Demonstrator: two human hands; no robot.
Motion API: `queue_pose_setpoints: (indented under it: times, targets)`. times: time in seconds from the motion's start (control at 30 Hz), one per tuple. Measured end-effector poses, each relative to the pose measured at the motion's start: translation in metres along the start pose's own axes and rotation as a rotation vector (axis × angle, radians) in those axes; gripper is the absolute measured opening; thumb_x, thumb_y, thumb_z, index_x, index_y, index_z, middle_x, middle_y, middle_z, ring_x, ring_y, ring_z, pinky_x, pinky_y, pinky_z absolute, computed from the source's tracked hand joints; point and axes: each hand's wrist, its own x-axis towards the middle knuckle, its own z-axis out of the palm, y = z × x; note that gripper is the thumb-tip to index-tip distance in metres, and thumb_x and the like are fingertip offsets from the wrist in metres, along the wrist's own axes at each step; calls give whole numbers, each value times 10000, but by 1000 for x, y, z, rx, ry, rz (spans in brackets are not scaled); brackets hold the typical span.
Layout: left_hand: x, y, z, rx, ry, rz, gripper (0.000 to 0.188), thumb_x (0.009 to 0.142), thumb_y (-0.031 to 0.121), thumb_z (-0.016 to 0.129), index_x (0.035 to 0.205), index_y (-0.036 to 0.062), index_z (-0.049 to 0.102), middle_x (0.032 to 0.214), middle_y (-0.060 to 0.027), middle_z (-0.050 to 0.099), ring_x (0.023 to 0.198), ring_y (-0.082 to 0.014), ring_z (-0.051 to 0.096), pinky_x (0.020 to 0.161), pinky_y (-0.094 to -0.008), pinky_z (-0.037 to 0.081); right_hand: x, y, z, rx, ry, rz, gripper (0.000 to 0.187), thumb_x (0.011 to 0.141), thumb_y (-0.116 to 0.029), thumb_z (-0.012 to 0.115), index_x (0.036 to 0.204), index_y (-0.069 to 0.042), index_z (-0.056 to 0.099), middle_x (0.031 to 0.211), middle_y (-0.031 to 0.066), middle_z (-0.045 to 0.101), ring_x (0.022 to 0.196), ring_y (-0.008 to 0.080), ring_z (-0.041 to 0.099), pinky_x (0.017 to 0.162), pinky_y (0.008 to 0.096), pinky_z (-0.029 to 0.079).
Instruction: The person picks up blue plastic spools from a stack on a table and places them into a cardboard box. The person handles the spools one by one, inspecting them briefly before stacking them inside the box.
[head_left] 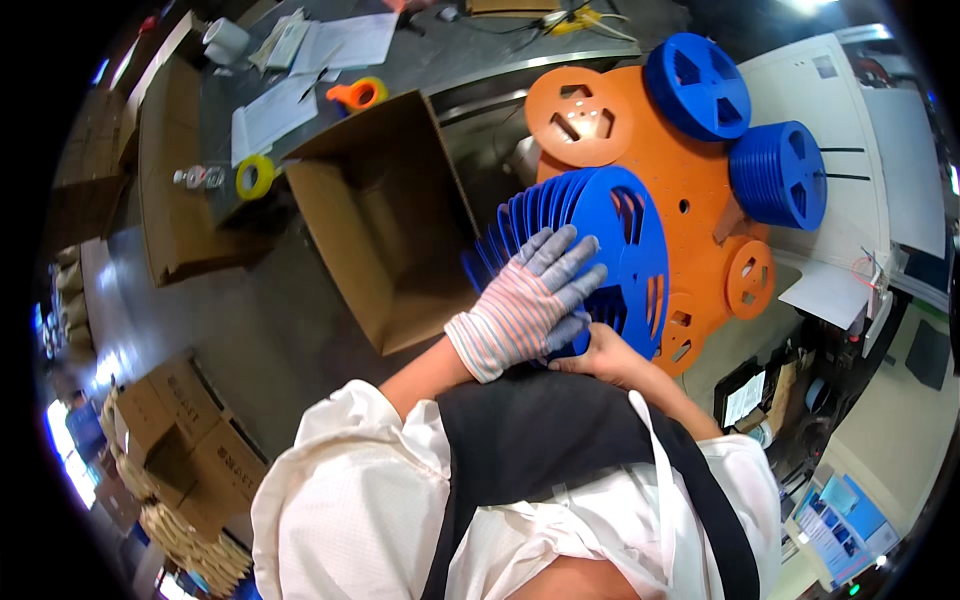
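A row of blue plastic reels (pixel 632 260) with cut-out windows stands on edge in front of my body, fanned slightly apart at the left. My left hand (pixel 520 305), in a striped glove with grey fingers, lies across these reels with its fingers stretched out. Bare and lower down, my right hand (pixel 608 358) curls its fingers round the near rim of the right-hand reels. Part of the row is hidden under the glove. To the left of the reels, an open cardboard box (pixel 375 215) faces upward.
Beyond the reels is a large orange panel (pixel 690 185) bearing orange discs (pixel 580 117) and more blue reels (pixel 778 175). A grey table (pixel 420 50) holds papers and tape rolls (pixel 256 177). Cartons (pixel 195 440) are stacked at the lower left. A white board (pixel 825 110) stands at right.
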Motion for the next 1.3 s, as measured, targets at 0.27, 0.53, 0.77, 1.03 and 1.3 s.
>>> queue_pose_setpoints:
  times: [0.27, 0.53, 0.77, 1.03, 1.3]
  targets:
    - [-17, -127, 12, 36, -559, -41, 486, 918, 270, 487, 1358, 65, 451, 1408, -190, 421, 1263, -362, 457, 1028, -396, 423, -7, 4, 93, -137, -142, -73, 505, 746, -268, 759, 1147, -7, 600, 1031, 190, 678, 975, 298, 654, 862, 349, 491]
    - [-107, 28, -48, 215, -131, -365, 638, 819, 259, 616, 1381, 51, 396, 1402, -347, 330, 1261, -485, 401, 1078, -496, 323, -11, 14, 123, -173, -39, -135, 488, 728, -217, 769, 1142, -20, 602, 1004, 177, 679, 937, 313, 661, 837, 370, 497]
    - [-70, -65, -86, -299, -480, -853, 725, 934, 582, 366, 1436, 61, 333, 1367, -244, 472, 1252, -337, 492, 1071, -395, 355, -15, -2, 142, -199, -109, -174, 491, 740, -210, 763, 1156, -10, 595, 1015, 187, 678, 941, 313, 665, 834, 365, 501]
    - [-158, 9, -78, 379, 5, -420, 615, 920, 395, 475, 1391, 9, 394, 1380, -301, 419, 1325, -408, 374, 1137, -449, 235, -16, -7, 142, -216, -86, -177, 487, 765, -249, 740, 1153, 6, 592, 996, 189, 677, 929, 313, 665, 811, 358, 496]
    - [-173, -194, -55, -536, -816, -919, 575, 952, 394, 422, 1399, 33, 402, 1418, -153, 446, 1328, -298, 389, 1121, -408, 268, -16, -34, 149, -338, -182, -99, 472, 772, -282, 747, 1095, 32, 606, 954, 187, 680, 889, 275, 667, 786, 346, 495]
